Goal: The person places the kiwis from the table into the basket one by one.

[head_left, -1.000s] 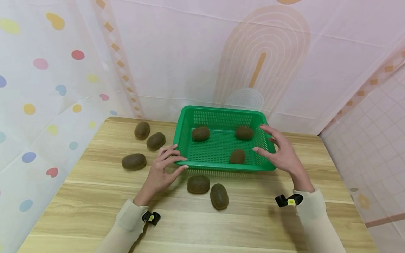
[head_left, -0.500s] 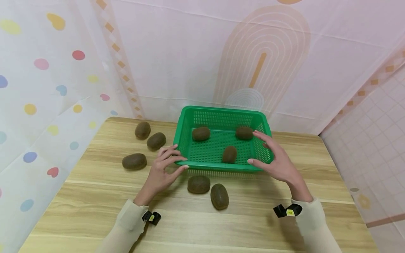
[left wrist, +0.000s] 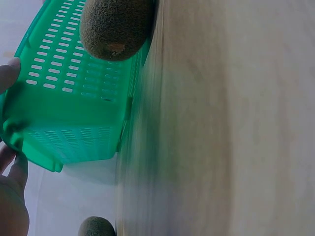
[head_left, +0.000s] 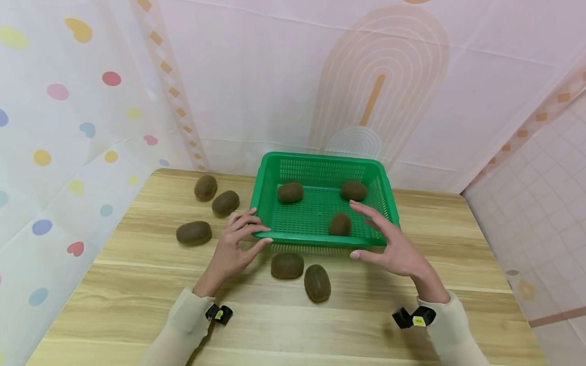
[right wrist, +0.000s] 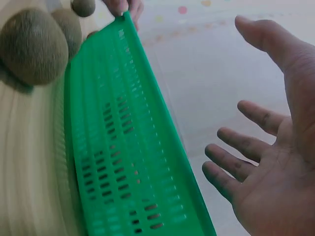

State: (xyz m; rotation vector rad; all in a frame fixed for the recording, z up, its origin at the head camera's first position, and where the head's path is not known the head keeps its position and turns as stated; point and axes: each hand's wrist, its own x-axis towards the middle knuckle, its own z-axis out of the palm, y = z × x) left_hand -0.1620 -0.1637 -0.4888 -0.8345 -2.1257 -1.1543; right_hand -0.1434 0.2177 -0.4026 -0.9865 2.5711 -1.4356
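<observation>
A green plastic basket [head_left: 320,240] with slotted walls stands at the back of the table, three kiwis inside: one kiwi [head_left: 290,192] back left, another kiwi [head_left: 353,191] back right, a third kiwi [head_left: 340,224] near the front wall. My left hand [head_left: 238,244] pinches the rim at the front left corner, thumb in front and fingers over the edge; the left wrist view shows the thumb [left wrist: 9,73] against the wall. Over the front right part of the basket hovers my right hand [head_left: 391,244], fingers spread and holding nothing; the right wrist view shows its bare palm [right wrist: 275,177].
Two kiwis lie before the basket: a sideways kiwi [head_left: 287,266] and a kiwi [head_left: 317,283] pointing toward me. Left of the basket are three more: a rear kiwi [head_left: 205,188], a middle kiwi [head_left: 226,203] and a front kiwi [head_left: 194,233]. A patterned cloth [head_left: 256,76] hangs behind the wooden table [head_left: 357,325].
My right hand has drawn back toward me and left, from the basket's right side to over its front edge. The front kiwi inside rolled left, then partly back right. My left hand stayed put.
</observation>
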